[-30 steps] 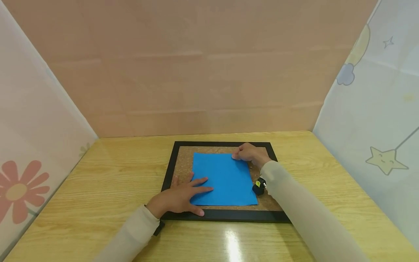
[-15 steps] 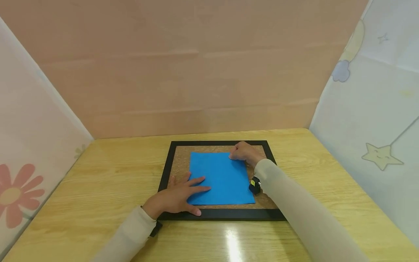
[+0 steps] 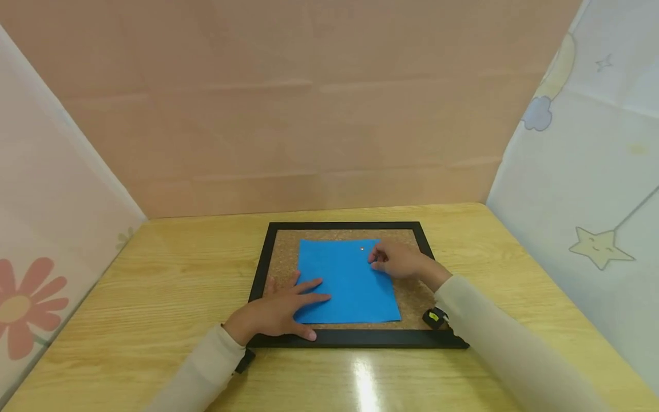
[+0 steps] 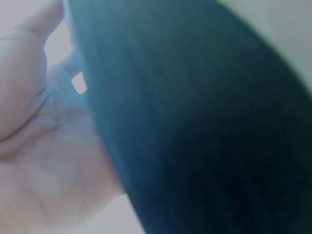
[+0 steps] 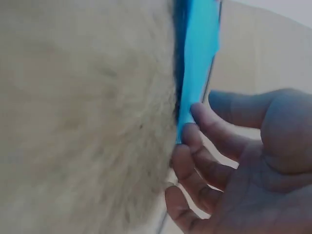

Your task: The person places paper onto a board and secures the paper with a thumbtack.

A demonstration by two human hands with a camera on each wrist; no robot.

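Note:
A blue sheet of paper (image 3: 350, 286) lies on a cork board (image 3: 285, 252) with a black frame. Spread across the paper's lower left edge is my left hand (image 3: 275, 312), its thumb on the frame; in the left wrist view a dark blurred shape hides part of its palm (image 4: 53, 161). Near the sheet's top edge sits a small shiny thumbtack (image 3: 362, 249). My right hand (image 3: 401, 260) hovers just right of the tack, apart from it, fingers loosely bent. The right wrist view shows its fingertips beside the paper's edge (image 5: 197, 53), thumb and forefinger apart.
The board rests on a wooden table (image 3: 195, 274). A plain tan wall covering (image 3: 319, 114) stands behind it, with patterned panels at the left (image 3: 62, 200) and right (image 3: 592, 171).
My right hand has drawn back to the right and slightly toward me from the sheet's top edge, uncovering the thumbtack. The left hand stays in place on the paper.

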